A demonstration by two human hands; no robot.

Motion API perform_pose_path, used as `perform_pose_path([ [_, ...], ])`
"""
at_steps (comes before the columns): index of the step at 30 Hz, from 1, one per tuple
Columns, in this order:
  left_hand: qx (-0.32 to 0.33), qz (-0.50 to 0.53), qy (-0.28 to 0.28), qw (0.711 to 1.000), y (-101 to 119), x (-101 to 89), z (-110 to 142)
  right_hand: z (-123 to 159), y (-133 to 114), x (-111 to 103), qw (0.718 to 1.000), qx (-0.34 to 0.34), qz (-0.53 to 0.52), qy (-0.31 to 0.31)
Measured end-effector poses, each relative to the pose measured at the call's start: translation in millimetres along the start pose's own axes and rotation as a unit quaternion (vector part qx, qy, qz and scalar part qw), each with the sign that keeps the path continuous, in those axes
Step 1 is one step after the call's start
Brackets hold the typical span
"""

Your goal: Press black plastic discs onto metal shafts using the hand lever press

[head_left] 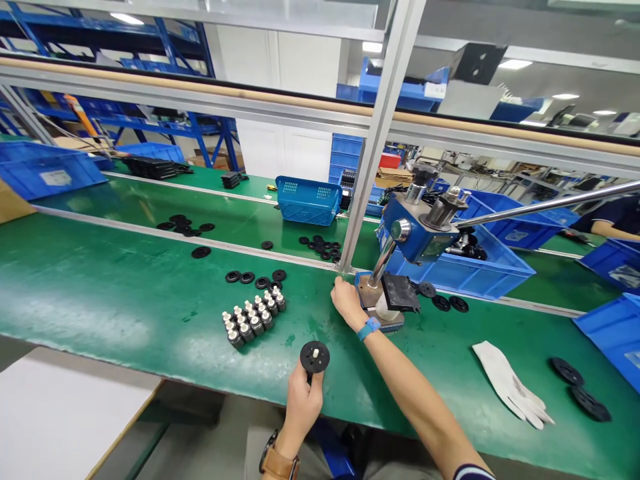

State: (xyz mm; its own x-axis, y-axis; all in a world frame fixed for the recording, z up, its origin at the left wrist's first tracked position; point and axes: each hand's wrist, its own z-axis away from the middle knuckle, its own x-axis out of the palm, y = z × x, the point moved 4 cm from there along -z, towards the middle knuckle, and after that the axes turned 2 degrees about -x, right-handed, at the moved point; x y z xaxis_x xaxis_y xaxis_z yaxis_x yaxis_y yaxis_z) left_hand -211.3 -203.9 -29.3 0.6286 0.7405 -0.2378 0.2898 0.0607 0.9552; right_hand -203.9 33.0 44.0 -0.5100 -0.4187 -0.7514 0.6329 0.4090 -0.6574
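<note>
My left hand [303, 403], a watch on its wrist, is closed around a round black disc part [311, 365] with a white peg at its centre, held up over the front edge of the bench. My right hand [347, 300], with a blue band at the wrist, reaches to the left side of the lever press [420, 230], close to its base. Its fingers are curled, and whatever they hold is hidden. A block of small black motors [256, 325] with white tops stands upright left of my hands. Several black discs [247, 277] lie behind them.
A white glove [510, 383] and two black discs [580, 390] lie to the right. Behind the press stands a blue bin [505, 270] of parts, with its long lever extending right. An aluminium post [373, 147] rises at the bench's rear. A teal basket [309, 200] sits farther back.
</note>
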Motion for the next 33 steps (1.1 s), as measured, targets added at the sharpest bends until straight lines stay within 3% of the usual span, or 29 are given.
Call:
perform_pose_path([
  [3, -0.043, 0.027, 0.033, 0.998, -3, -2.9, -3, 36, 11, -7, 0.993, -0.018, -0.110, -0.045],
  [7, -0.099, 0.075, 0.061, 0.990, 9, -0.4, -5, 102, 29, -23, 0.959, -0.034, -0.265, -0.097],
  [12, -0.104, 0.127, -0.032, 0.986, 46, 27.6, -1, 167, 50, -43, 0.916, -0.034, -0.389, -0.093],
  [18, -0.144, 0.157, -0.130, 0.968, 66, 59.2, 11, 196, 69, -58, 0.893, -0.020, -0.447, -0.047],
  [22, -0.167, 0.173, -0.175, 0.955, 67, 68.1, 16, 207, 77, -60, 0.889, -0.026, -0.455, -0.042],
  [26, -0.184, 0.192, -0.178, 0.947, 66, 69.5, 17, 218, 79, -64, 0.898, -0.056, -0.434, -0.048],
  [31, -0.178, 0.193, -0.169, 0.950, 70, 69.5, 19, 233, 72, -77, 0.954, -0.150, -0.260, 0.017],
  [33, -0.174, 0.189, -0.169, 0.952, 72, 70.3, 21, 238, 69, -77, 0.964, -0.182, -0.186, 0.057],
])
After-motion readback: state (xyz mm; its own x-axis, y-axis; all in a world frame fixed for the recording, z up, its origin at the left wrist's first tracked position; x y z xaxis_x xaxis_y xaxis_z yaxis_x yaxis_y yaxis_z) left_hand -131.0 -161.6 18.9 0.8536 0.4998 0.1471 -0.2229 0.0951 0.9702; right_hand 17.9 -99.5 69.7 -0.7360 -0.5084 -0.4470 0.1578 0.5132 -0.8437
